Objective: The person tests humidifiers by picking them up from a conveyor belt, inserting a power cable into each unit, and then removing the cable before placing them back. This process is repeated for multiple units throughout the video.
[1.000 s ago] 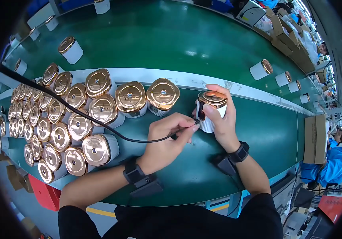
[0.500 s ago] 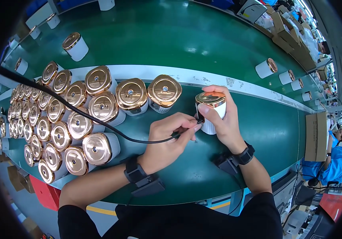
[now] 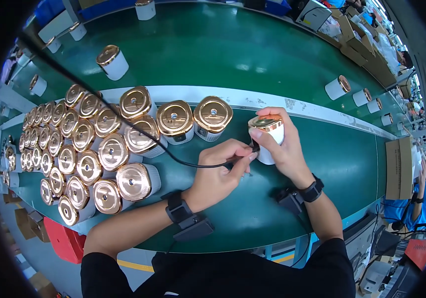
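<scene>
The right hand (image 3: pixel 286 147) gripped a white, gold-topped canister (image 3: pixel 274 130) over the green table (image 3: pixel 337 164), seemingly to keep it steady while the left hand (image 3: pixel 223 167) pinched a black cable (image 3: pixel 188 163) near its side.

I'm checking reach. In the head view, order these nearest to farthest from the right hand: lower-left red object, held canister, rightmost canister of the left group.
1. Held canister: in the right hand.
2. Left group's rightmost canister: left of the hand.
3. Red object: far off at lower left.
</scene>
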